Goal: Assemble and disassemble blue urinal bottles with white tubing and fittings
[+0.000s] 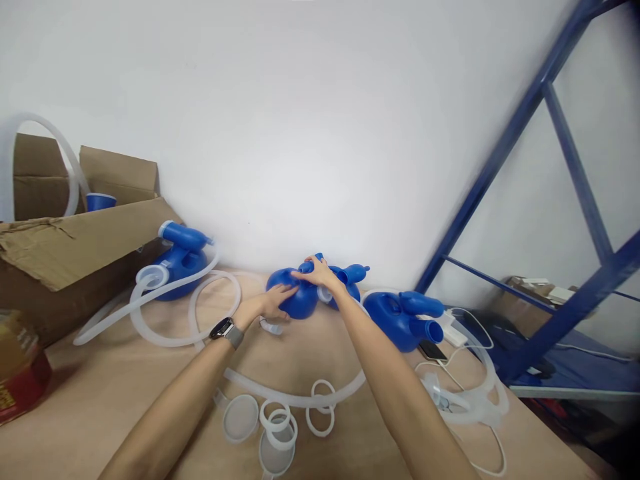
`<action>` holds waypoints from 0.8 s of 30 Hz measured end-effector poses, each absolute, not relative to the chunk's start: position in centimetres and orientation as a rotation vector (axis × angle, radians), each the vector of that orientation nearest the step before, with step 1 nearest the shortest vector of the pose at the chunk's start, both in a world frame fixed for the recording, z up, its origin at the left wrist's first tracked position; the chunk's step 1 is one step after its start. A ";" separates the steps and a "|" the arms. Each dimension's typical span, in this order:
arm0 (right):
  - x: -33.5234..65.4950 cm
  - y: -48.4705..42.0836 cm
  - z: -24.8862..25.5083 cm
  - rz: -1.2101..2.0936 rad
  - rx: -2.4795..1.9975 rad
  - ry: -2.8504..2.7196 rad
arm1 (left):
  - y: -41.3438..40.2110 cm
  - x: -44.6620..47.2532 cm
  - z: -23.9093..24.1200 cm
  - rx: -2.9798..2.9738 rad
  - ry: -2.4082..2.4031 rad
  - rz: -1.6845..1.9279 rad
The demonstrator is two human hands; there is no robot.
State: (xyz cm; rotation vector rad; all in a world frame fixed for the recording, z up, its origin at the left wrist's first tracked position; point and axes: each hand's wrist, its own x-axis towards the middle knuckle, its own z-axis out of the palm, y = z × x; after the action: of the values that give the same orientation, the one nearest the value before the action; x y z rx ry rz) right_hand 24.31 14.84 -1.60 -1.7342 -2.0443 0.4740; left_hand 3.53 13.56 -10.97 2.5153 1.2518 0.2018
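A blue plastic jug (295, 300) with a spout lies on the wooden table (125, 380) near the wall. My left hand (273, 301), with a watch on its wrist, lies flat against the jug's side, fingers spread. My right hand (315, 272) is closed round the jug's blue neck on top. A second blue jug (350, 280) sits right behind it, and a third blue jug (405, 320) lies to the right.
Another blue jug (180, 263) with a translucent hose (165, 320) lies at the left beside an open cardboard box (60, 247). White rings and lids (280, 420) lie near me. A blue metal rack (550, 220) stands at the right, with cables and a phone (433, 350).
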 end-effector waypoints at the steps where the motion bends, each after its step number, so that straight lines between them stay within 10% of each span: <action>1: 24.1 14.7 -1.7 0.457 -1.715 -2.008 | 13.6 3.5 -10.9 2.511 1.255 0.199; 12: 24.9 12.7 1.8 0.529 -1.171 -1.495 | 12.2 3.9 -9.0 2.297 1.179 0.535; 24: 29.4 2.0 -0.6 1.344 -0.559 -1.375 | 3.2 6.4 2.0 1.995 0.946 1.401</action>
State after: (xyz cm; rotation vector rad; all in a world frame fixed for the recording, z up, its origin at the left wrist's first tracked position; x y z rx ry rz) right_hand 29.37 1.99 -0.56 -0.5588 -1.3747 1.3436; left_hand 6.41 3.17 1.96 1.9953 0.9462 1.4015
